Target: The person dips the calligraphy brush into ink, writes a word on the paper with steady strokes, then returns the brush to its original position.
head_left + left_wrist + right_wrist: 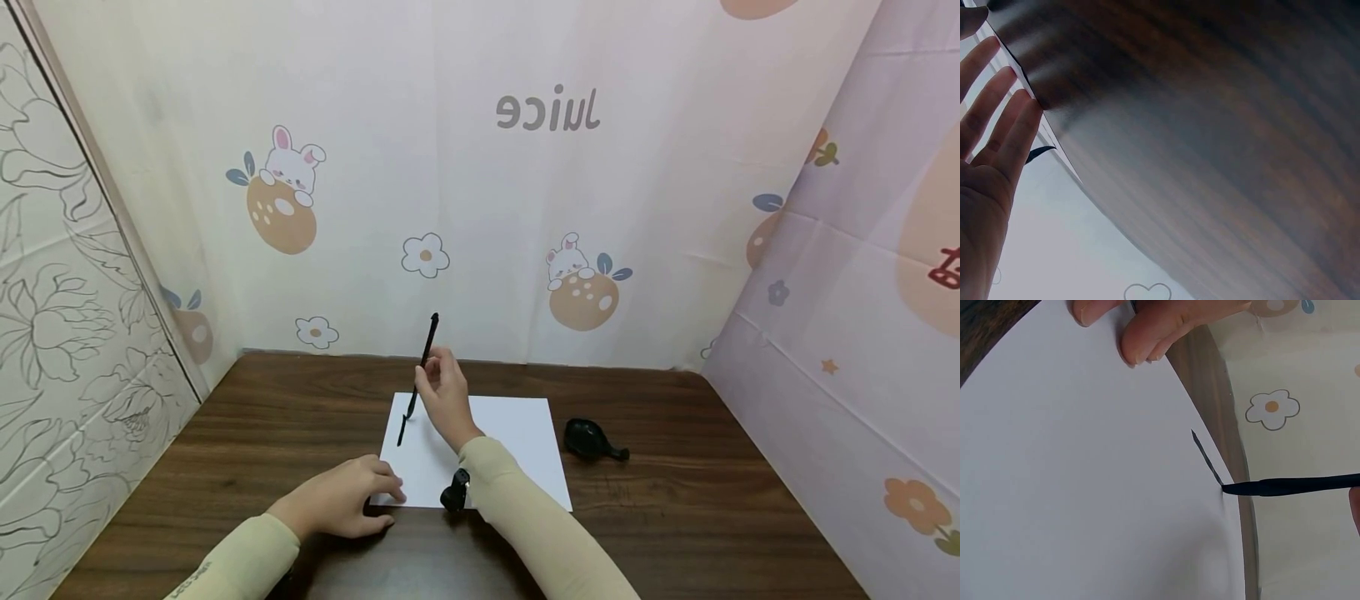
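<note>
One slim black brush (428,346), pinched by right hand (448,400), slants tip down-left onto white rectangular paper (517,442), left hand (341,498) relaxed at near-left corner.

1. Place: screened-off work corner; home or studio cannot be determined.
2. Curtain (480,183): rabbit-printed, beyond the right hand (447,402).
3. Floral sheet (60,317): upright, left of the left hand (341,498).
4. Table (675,517): wood-grained, beneath both hands.

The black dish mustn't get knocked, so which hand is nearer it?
Right. The right hand is over the white paper, left of the black dish; the left hand is farther off, at the paper's near-left corner.
</note>
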